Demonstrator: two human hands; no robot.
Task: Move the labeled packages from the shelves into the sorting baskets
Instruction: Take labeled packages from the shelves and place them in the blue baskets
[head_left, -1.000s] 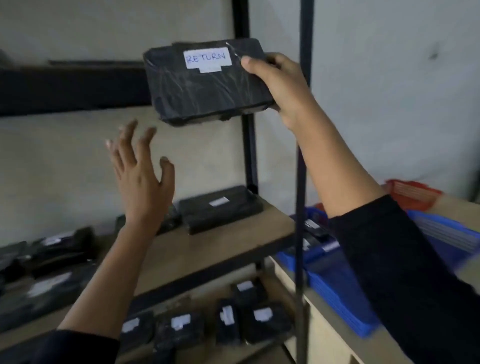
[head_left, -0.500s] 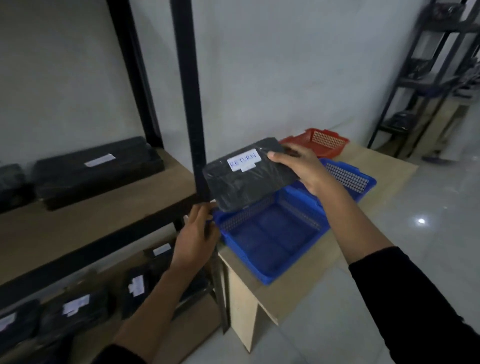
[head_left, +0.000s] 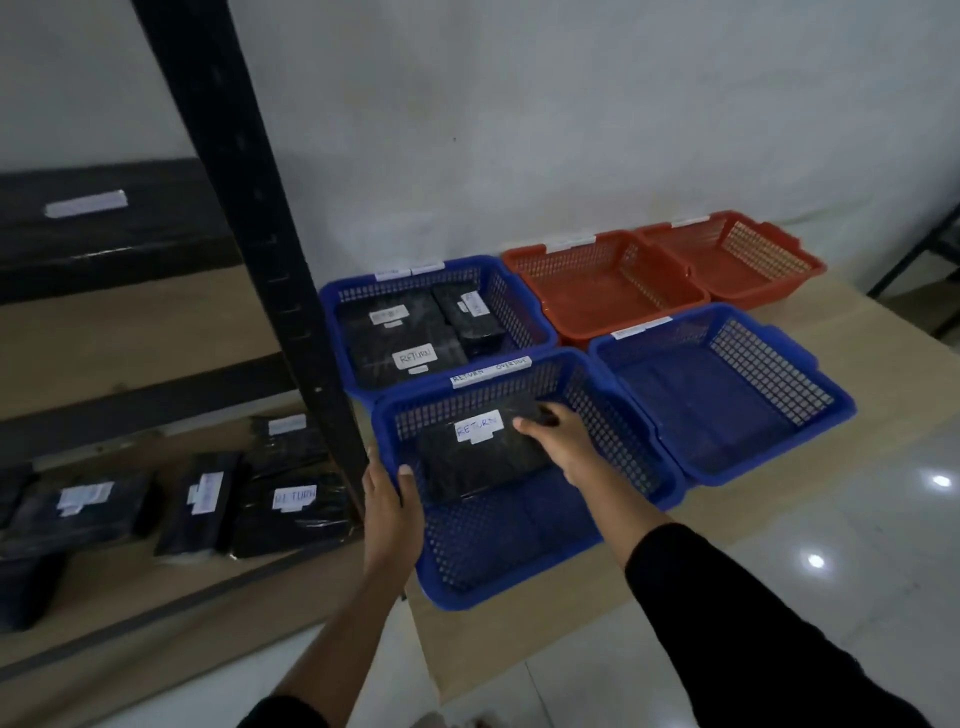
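Head view shows the right hand (head_left: 563, 441) grasping the black RETURN package (head_left: 480, 454) inside the near blue basket (head_left: 519, 582) on the tabletop (head_left: 597, 639), its left rim clasped in the left hand (head_left: 389, 512) grip beside the shelf post (head_left: 260, 218).

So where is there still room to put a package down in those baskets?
The near half of the front blue basket, below the RETURN package, is bare. The right blue basket and both orange baskets look empty. The back blue basket is crowded.
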